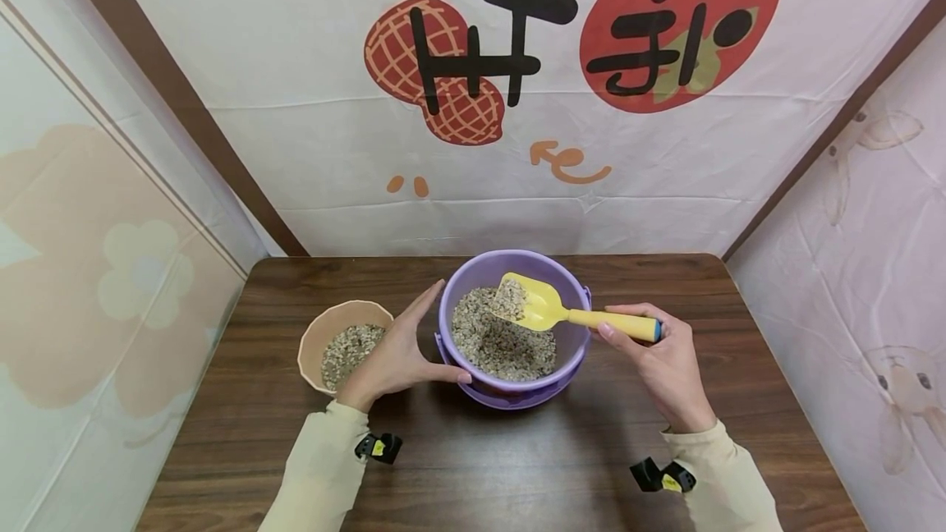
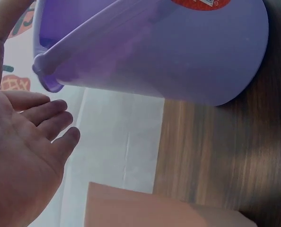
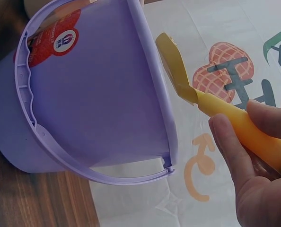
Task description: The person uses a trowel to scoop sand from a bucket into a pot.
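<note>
A lavender bucket [image 1: 480,271] stands at the table's middle, partly filled with greyish-brown grit [image 1: 506,347]. My right hand [image 1: 668,358] grips the handle of a yellow toy shovel [image 1: 543,308], thumb on one side and fingers on the other. The shovel's blade, with a small heap of grit on it, hovers over the bucket's mouth; the right wrist view shows it above rim level. My left hand [image 1: 395,358] is at the bucket's left side with fingers extended and thumb near the rim. In the left wrist view its fingertips [image 2: 73,135] are apart from the bucket wall.
To the left, a peach-coloured faceted bowl [image 1: 336,318] holds more grit and is partly covered by my left hand. The bucket's hinged carrying handle [image 3: 60,158] hangs down its side. A printed white curtain [image 1: 296,138] rises behind the dark wooden table [image 1: 251,433].
</note>
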### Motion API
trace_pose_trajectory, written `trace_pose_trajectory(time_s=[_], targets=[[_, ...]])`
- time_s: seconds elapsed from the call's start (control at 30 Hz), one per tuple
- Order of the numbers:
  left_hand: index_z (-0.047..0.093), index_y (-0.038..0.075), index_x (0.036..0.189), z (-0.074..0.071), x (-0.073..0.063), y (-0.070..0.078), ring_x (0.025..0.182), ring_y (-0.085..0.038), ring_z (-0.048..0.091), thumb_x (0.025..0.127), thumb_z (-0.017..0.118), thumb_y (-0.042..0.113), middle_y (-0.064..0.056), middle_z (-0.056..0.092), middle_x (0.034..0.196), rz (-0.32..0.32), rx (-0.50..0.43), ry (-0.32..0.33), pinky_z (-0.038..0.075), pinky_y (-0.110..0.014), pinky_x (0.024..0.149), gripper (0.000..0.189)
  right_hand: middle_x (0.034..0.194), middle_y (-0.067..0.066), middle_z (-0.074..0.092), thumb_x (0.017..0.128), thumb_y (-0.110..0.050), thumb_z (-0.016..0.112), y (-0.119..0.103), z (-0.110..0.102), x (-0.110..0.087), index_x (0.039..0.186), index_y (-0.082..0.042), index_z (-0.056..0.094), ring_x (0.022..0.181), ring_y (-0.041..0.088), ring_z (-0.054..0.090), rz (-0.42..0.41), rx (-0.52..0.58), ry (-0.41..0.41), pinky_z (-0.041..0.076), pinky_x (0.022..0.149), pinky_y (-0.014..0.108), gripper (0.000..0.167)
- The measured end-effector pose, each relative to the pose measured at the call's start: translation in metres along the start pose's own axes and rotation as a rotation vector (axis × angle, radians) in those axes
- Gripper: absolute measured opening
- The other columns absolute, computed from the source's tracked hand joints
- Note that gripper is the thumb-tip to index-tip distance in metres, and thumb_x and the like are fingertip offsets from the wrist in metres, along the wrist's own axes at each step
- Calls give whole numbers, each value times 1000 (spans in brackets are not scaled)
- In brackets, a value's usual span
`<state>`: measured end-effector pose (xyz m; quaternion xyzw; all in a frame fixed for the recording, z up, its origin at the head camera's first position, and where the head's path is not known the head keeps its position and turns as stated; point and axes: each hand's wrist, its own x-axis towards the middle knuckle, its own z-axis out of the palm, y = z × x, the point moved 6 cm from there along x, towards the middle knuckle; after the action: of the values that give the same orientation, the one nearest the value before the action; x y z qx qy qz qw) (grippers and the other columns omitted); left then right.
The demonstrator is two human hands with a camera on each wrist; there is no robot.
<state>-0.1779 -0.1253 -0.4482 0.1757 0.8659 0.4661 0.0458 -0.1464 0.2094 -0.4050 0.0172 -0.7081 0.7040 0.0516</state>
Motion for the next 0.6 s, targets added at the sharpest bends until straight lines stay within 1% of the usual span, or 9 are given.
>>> trace_pose_trajectory(time_s=[0.07,0.2,0.23,0.43,0.47,0.53,0.6], targets=[[19,28,164,-3,-3,0,151,-30,22,55,97,56,-7,22,167,-12,16,2,25,-57,118,137,102,18,72,89,-1,77,0,0,0,117,11,65,88,28,75,-2,-14,0,60,83,36,32],[17,29,164,-13,-10,0,152,-30,20,57,96,56,-7,19,167,-22,52,14,25,-56,118,136,101,17,72,89,-2,77,1,0,0,117,12,65,88,27,75,-3,-28,-2,60,82,36,34],[16,28,164,-16,-12,0,147,-32,31,58,96,56,-7,19,167,-23,60,20,27,-56,118,135,101,17,72,89,-2,77,1,0,0,118,13,64,88,27,75,-2,-26,-2,60,82,36,35],[13,23,165,-39,-26,-8,147,-35,29,63,93,57,-8,15,168,-37,106,54,27,-58,118,134,102,17,72,89,-2,77,2,1,0,117,13,64,89,27,75,5,-18,-3,60,82,34,34],[13,22,165,-44,-29,-11,152,-34,19,64,93,56,-9,16,168,-37,118,63,26,-59,118,133,102,17,72,89,-2,77,2,1,0,117,13,65,88,27,75,6,-23,-3,60,82,34,34],[16,18,164,-54,-34,-15,151,-36,22,64,94,53,-13,20,167,-28,154,102,28,-60,116,132,102,17,71,89,-3,78,2,1,0,117,13,64,88,26,75,7,-29,-4,60,81,34,35],[19,17,164,-65,-40,-22,149,-39,25,65,95,50,-15,23,166,-35,169,141,29,-63,114,129,102,17,71,89,-3,78,3,2,0,118,14,64,89,27,75,7,-31,-6,60,82,35,36]])
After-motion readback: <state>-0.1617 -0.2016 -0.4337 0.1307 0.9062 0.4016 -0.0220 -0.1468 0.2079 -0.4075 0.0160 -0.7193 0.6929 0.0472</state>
